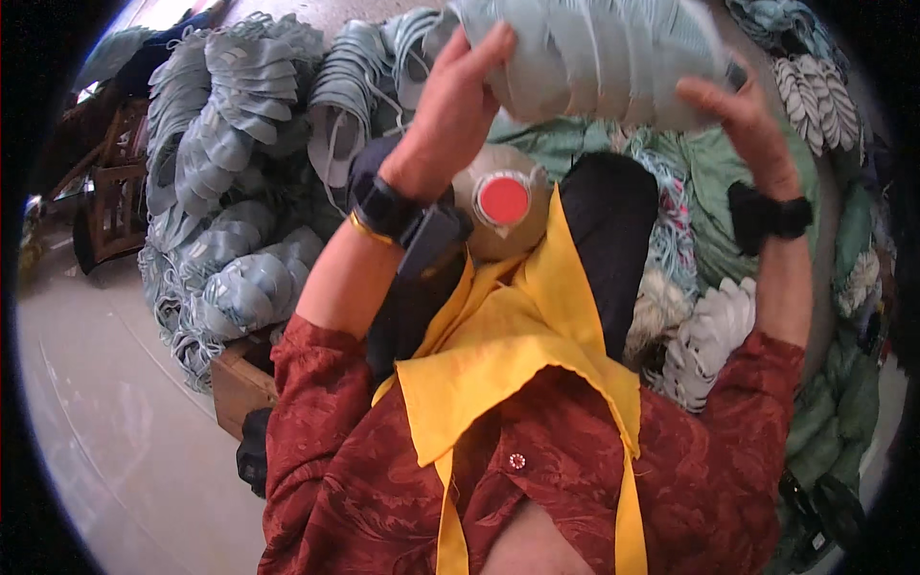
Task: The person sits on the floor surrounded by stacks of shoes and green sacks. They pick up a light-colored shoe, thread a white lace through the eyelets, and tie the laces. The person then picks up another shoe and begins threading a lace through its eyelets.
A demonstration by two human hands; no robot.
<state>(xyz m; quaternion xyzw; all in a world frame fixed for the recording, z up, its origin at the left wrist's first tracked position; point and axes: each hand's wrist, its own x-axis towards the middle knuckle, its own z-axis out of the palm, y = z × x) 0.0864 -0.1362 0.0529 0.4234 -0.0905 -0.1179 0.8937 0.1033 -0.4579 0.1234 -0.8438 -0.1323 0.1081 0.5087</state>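
Both my hands hold a long stack of pale grey-blue shoe uppers [594, 62], nested one inside another, up in front of my knees. My left hand [455, 110] grips the stack's left end, thumb laid along its near side. At the right end my right hand [743, 115] is closed around it, thumb pressing the near side; its other fingers are mostly hidden. Below the stack, between my knees, stands a pale rounded jug [513, 240] with a red cap [504, 200]. My wrists carry black bands.
Heaped stacks of similar uppers [235, 105] lie at the left, beside more stacks [345, 105] further in. White uppers [709, 335] and green sacks [724, 201] lie by my right leg. A wooden box [240, 383] sits at my left; a wooden chair [117, 192] stands beyond.
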